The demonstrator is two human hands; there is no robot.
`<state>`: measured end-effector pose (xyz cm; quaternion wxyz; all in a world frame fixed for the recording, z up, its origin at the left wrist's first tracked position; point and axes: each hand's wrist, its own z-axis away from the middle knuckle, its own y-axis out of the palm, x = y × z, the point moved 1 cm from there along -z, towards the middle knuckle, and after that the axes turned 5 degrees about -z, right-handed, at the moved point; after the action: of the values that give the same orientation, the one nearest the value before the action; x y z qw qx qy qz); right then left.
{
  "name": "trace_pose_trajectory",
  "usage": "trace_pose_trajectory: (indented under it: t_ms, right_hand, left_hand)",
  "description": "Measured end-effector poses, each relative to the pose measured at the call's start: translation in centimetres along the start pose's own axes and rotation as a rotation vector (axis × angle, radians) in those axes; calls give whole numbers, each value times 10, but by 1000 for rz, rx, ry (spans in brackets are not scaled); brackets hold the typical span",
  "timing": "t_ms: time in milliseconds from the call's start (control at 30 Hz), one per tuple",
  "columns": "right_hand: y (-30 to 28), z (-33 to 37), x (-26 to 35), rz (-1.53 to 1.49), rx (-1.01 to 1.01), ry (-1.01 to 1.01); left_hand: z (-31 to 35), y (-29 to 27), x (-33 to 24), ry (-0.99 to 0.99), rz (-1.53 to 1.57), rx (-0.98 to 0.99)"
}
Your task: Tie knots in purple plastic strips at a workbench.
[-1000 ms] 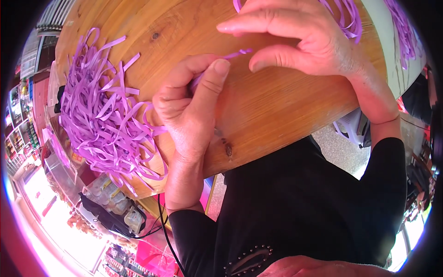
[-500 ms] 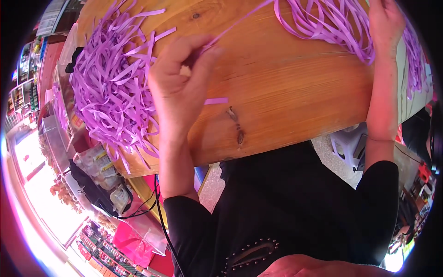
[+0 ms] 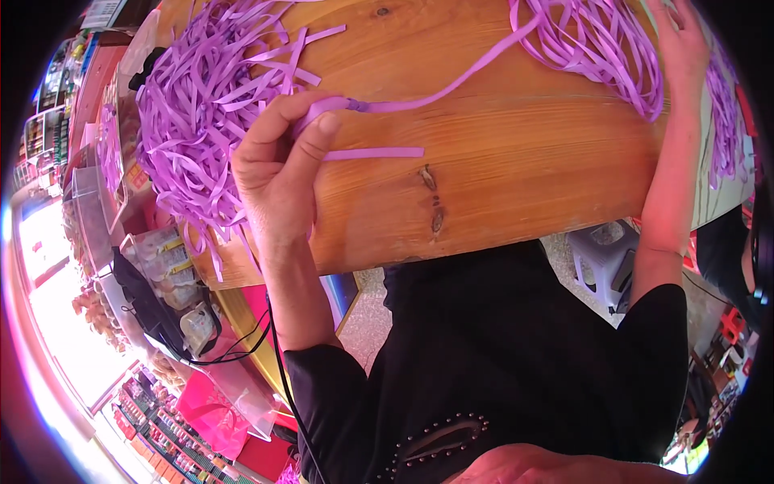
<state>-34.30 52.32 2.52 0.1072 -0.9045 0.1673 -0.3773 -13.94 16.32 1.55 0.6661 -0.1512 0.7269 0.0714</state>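
My left hand [image 3: 282, 165] is closed on a purple ribbon [image 3: 455, 83], which is pinched between thumb and curled forefinger. A small darker knot [image 3: 357, 105] shows in the ribbon just past my fingers. From there the ribbon sags in a curve to a bundle of looped purple ribbon [image 3: 597, 60] at the upper right. Beside that bundle is my right hand [image 3: 684, 44], at the top edge. Its fingertips run out of the picture, so their grip does not show. Behind my left hand lies a big tangled heap of purple ribbon [image 3: 201, 121].
The wooden table [image 3: 516, 169] has its near edge just in front of my body. A loose ribbon end [image 3: 379, 152] sticks out from under my left hand. More purple ribbon [image 3: 723, 121] hangs at the far right. A pale plastic stool [image 3: 597, 262] stands beyond the table edge.
My left hand has moved left and slightly down, away from the bundle. The ribbon has gone from a straight slanting line to a loose curve, and its knot now shows.
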Motion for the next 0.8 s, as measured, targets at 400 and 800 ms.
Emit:
trace_pose_trajectory:
  t_ms: [400, 800]
  right_hand:
    - [116, 88, 134, -692, 673, 8]
    - [112, 84, 137, -411, 503, -233]
  left_hand:
    - [16, 33, -3, -183, 543, 109]
    - [14, 40, -18, 288, -202, -22]
